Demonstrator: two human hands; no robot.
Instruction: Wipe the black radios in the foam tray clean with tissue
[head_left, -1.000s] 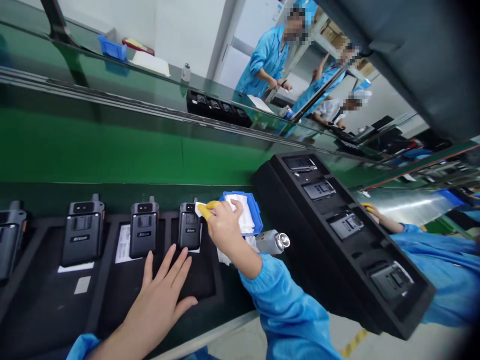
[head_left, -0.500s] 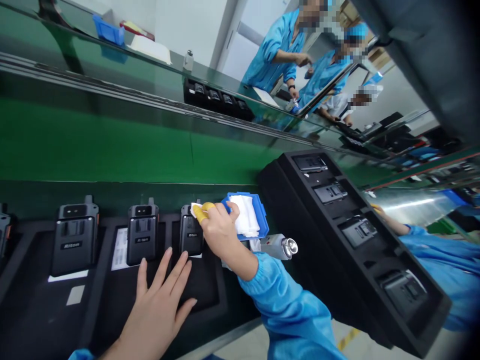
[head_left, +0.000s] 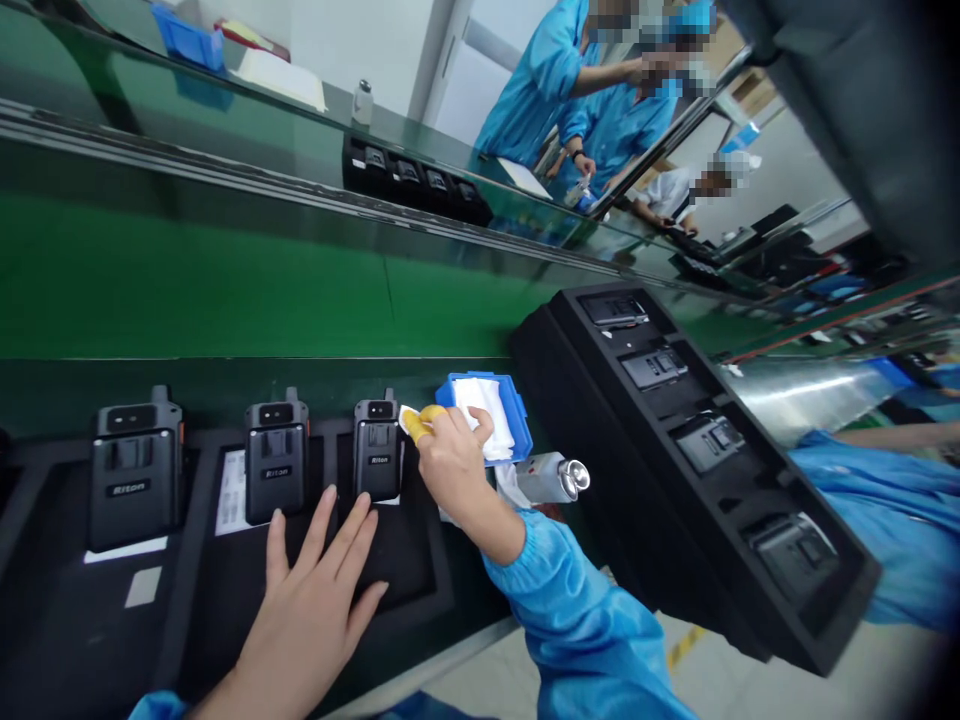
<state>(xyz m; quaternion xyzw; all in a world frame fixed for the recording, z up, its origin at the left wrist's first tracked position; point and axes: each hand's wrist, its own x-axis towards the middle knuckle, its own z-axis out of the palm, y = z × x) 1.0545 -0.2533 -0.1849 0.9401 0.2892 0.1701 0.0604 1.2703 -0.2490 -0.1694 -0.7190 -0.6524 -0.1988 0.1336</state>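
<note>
My right hand [head_left: 452, 462], with yellow covers on its fingertips, pinches a small white wipe [head_left: 406, 418] just right of a black handheld radio [head_left: 377, 452] marked Riton. My left hand [head_left: 319, 580] lies open with fingers spread, its fingertips at the lower edge of that radio. Two more such radios, a middle one [head_left: 277, 458] and a larger-looking left one [head_left: 136, 475], rest face down in compartments of a black foam tray [head_left: 191, 560]. White labels show partly from under them. Beside my right hand is a blue bin [head_left: 516, 412] of folded white wipes [head_left: 484, 410].
A metal-topped bottle [head_left: 551, 478] lies right of my wrist. Stacked black foam trays [head_left: 592, 420] holding several radios rise on the right. A co-worker's blue sleeve [head_left: 862, 500] is beyond them. Across the green partition [head_left: 262, 290] are another tray [head_left: 412, 185] and people in blue.
My right hand has drawn the wipe from over the radio's top to its right side, uncovering the camera end. My left hand stays nearly in place. The whole view has shifted slightly.
</note>
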